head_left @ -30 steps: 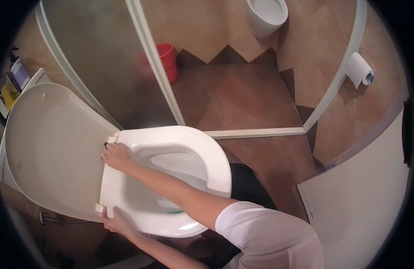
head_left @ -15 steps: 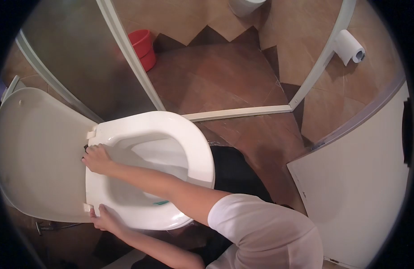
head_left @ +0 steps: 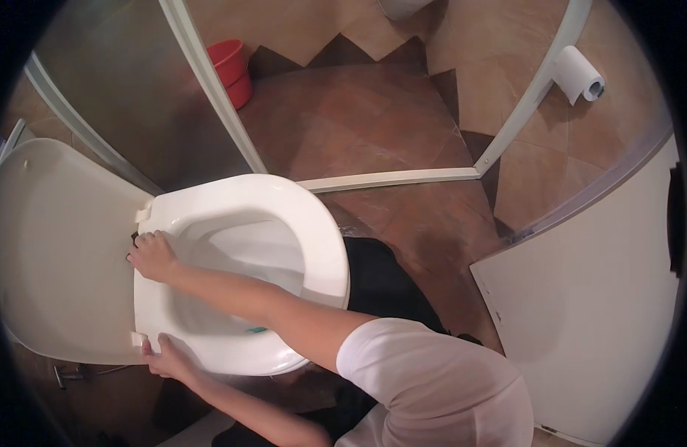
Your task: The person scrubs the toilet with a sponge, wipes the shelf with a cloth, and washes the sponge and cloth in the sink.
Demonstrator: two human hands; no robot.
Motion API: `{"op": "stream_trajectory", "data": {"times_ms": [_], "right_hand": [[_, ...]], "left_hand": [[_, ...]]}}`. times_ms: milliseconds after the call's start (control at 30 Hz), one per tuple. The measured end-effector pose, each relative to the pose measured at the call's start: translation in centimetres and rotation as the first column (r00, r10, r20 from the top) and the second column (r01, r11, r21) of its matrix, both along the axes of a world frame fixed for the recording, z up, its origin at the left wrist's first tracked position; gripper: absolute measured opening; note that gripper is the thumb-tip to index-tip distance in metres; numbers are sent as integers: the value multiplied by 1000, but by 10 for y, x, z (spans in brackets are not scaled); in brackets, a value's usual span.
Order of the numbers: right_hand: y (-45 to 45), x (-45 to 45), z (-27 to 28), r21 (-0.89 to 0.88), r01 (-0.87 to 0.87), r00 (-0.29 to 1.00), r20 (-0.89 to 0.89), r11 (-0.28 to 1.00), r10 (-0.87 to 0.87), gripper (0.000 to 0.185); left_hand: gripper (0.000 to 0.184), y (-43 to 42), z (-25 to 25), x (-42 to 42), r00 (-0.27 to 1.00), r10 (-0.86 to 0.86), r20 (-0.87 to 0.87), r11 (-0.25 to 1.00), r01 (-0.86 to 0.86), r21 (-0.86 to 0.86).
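The white toilet seat (head_left: 325,246) lies down over the toilet bowl (head_left: 258,246), with its lid (head_left: 68,253) raised and leaning back to the left. My right hand (head_left: 153,255) is closed at the back edge of the seat, between the two hinges. A small black thing (head_left: 134,238), mostly hidden, shows at its fingers. Nearer to me, my left hand (head_left: 168,359) grips the seat's back corner by the lower white hinge (head_left: 138,340), thumb on top and the other fingers partly hidden. A small green piece (head_left: 256,329) shows inside the bowl under my right forearm.
A framed shower screen (head_left: 112,89) stands behind the toilet, with a red bucket (head_left: 235,78) past it. At right are a toilet paper roll (head_left: 576,74) and a white door (head_left: 581,298). A low frame sill (head_left: 388,179) crosses the brown tiled floor (head_left: 358,119).
The view has shifted slightly, so everything sits a little further left and up. Both hands keep their places at the back of the seat, with only slight finger movement.
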State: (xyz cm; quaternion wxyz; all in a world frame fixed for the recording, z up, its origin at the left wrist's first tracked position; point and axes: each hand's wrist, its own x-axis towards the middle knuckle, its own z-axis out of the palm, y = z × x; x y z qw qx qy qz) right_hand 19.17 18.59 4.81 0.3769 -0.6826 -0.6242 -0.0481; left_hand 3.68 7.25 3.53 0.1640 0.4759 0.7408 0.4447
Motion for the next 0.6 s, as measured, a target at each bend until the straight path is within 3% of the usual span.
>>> {"op": "stream_trajectory", "data": {"times_ms": [100, 233, 433, 600], "right_hand": [[-1, 1, 0, 18, 0, 1000, -14, 1000, 1, 28], [2, -1, -4, 119, 59, 996, 61, 991, -67, 27], [-2, 3, 1, 31, 4, 1000, 14, 1000, -5, 27], [-5, 1, 0, 87, 8, 1000, -15, 996, -7, 26]], "left_hand": [[52, -4, 3, 4, 994, -22, -109, 999, 25, 29], [51, -8, 3, 4, 997, -30, -73, 998, 34, 52], [54, -13, 9, 7, 992, -33, -118, 997, 41, 65], [54, -13, 5, 5, 998, -57, -19, 991, 59, 123]]}}
